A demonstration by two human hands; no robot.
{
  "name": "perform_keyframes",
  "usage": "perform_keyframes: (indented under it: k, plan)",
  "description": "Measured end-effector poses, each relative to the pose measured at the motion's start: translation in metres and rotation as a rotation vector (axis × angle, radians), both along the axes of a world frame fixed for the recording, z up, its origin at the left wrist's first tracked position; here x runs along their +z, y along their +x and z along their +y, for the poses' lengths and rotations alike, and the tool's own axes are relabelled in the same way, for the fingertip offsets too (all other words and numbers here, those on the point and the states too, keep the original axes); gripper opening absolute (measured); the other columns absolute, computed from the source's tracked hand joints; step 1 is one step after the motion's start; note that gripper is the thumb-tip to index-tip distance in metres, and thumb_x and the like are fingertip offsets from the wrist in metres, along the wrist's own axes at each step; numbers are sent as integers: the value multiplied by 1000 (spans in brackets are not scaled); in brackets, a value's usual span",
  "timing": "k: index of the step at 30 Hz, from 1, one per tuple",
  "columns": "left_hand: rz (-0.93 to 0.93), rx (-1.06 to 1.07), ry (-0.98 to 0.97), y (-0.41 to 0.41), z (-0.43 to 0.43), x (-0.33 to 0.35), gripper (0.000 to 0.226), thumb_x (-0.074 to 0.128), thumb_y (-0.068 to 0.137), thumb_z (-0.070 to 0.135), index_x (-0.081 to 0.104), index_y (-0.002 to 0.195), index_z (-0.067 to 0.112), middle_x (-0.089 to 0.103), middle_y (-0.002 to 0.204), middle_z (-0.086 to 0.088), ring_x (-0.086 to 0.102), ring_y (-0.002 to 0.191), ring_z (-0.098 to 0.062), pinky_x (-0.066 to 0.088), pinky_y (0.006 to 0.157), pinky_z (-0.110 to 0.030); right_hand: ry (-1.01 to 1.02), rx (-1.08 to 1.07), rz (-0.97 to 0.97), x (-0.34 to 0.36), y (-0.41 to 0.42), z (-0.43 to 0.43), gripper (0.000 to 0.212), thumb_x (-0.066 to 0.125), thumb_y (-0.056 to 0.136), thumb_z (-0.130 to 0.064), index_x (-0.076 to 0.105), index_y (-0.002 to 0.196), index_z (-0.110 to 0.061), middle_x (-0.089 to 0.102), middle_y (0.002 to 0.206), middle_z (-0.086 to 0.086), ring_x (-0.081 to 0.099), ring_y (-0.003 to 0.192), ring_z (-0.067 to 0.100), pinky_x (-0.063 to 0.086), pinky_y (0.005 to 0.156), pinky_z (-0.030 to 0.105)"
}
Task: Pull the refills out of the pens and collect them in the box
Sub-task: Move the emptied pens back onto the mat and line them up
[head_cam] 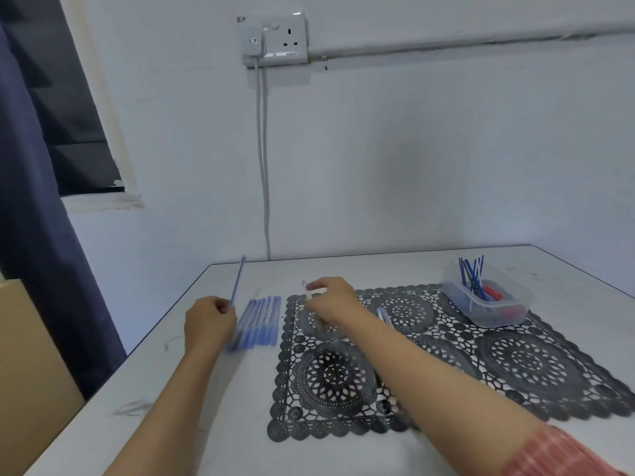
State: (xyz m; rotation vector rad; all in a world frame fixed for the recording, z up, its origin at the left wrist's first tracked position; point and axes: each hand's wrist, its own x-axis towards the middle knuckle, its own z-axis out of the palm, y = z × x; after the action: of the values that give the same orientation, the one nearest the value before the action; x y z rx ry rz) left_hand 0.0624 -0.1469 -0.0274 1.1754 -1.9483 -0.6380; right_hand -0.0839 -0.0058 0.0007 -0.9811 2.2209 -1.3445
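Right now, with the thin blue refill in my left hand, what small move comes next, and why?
Probably carry the thin blue refill in the left hand across to the clear plastic box at far right: it looks fully free of the clear pen barrel the right hand pinches, and other blue refills already stand in that box.

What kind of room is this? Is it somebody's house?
Probably a room in a home, though I can't be sure: a white table with a lace mat, a wall socket above it, and a dark curtain by the window.
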Motion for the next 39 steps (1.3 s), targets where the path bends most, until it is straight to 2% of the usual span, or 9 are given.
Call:
perform_keyframes:
  k: [2, 7, 10, 14, 17, 23, 30, 36, 39]
  plan:
    - [27, -73, 15, -9, 17, 4, 12, 62, 84, 13, 71, 88, 5, 68, 84, -9, 59, 79, -22, 40, 72, -25, -36, -28, -21, 5, -8, 20, 37, 61, 80, -6, 60, 115, -18, 61, 111, 10, 58, 56, 13, 50, 55, 26]
    - [69, -272, 174, -31, 70, 10, 17, 69, 82, 17, 71, 94, 6, 69, 79, -5, 63, 71, -16, 48, 70, -25, -39, -111, 33, 9, -33, 67, 32, 64, 79, -5, 63, 109, -16, 62, 89, 5, 61, 67, 17, 56, 72, 36]
    - [49, -422, 285, -42, 102, 7, 16, 70, 81, 14, 69, 94, 6, 68, 75, -4, 66, 64, -12, 55, 64, -24, 95, -163, 105, 5, -48, 91, 38, 65, 78, -3, 60, 115, -14, 61, 98, 5, 62, 76, 20, 55, 71, 32]
    - [-56, -577, 370, -52, 131, 5, 7, 69, 81, 14, 69, 84, 8, 69, 69, -3, 64, 52, -4, 48, 52, -12, 301, -179, 138, -5, -57, 107, 41, 63, 80, -2, 57, 121, -8, 60, 114, 9, 61, 93, 21, 52, 78, 30]
    - [-117, -618, 353, -57, 141, 1, 8, 71, 80, 19, 69, 74, 16, 71, 67, -1, 66, 56, -7, 51, 58, -15, 358, -188, 105, -9, -61, 110, 35, 63, 80, 0, 60, 114, -4, 63, 106, 11, 64, 85, 22, 55, 77, 33]
    - [-212, -591, 241, -71, 154, -10, 12, 73, 79, 25, 70, 71, 17, 71, 66, -2, 69, 63, -11, 57, 72, -25, 381, -158, 20, -13, -69, 109, 28, 66, 79, 2, 61, 106, -4, 65, 95, 15, 61, 69, 22, 57, 74, 36]
    - [-107, -574, 162, -75, 165, -15, 24, 72, 78, 29, 71, 95, 12, 67, 58, 2, 57, 43, -4, 49, 50, -12, 375, -156, 20, -18, -73, 107, 23, 68, 77, 0, 65, 100, 1, 69, 91, 16, 69, 83, 29, 57, 76, 42]
    - [-163, -652, 59, -78, 166, -18, 29, 61, 87, 36, 69, 109, 19, 66, 63, 6, 45, 41, 3, 37, 47, -5, 377, -183, 11, -20, -75, 106, 18, 62, 81, 0, 65, 99, 2, 69, 86, 16, 70, 78, 27, 58, 72, 41]
    - [-165, -666, 90, -78, 164, -18, 29, 59, 89, 35, 68, 111, 18, 71, 73, -5, 51, 46, -2, 44, 53, -8, 386, -202, 60, -20, -75, 106, 19, 53, 84, -1, 66, 98, 1, 70, 83, 15, 70, 74, 27, 58, 71, 41]
